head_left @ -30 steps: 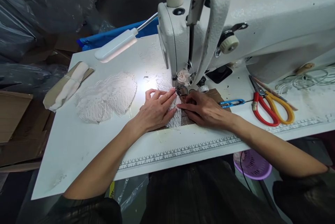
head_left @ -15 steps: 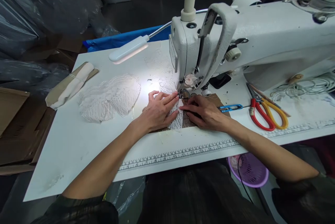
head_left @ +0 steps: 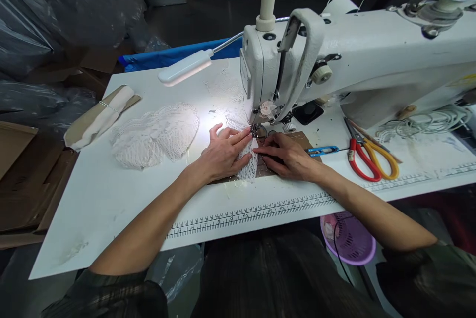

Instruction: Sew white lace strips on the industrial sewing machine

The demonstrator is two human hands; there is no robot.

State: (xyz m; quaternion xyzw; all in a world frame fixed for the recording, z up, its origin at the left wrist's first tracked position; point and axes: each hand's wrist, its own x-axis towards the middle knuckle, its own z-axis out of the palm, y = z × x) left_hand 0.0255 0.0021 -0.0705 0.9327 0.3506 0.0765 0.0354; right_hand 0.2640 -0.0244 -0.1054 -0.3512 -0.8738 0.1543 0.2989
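A narrow strip of white lace lies under the presser foot of a white sewing machine. My left hand lies flat on the strip's left side, fingertips close to the foot. My right hand presses down on the strip's right edge, fingers pointing left toward the needle. Both hands hold the lace down on the white table. A small cream fabric flower sits just behind the foot.
A pile of white lace lies left under the lamp. A cloth roll on cardboard sits at far left. Blue thread snips, red and yellow scissors and coiled cord lie right. A purple basket stands below.
The view has shifted, so more of the machine's top and right side shows. Both hands stay pressed on the lace at the presser foot, in nearly the same pose.
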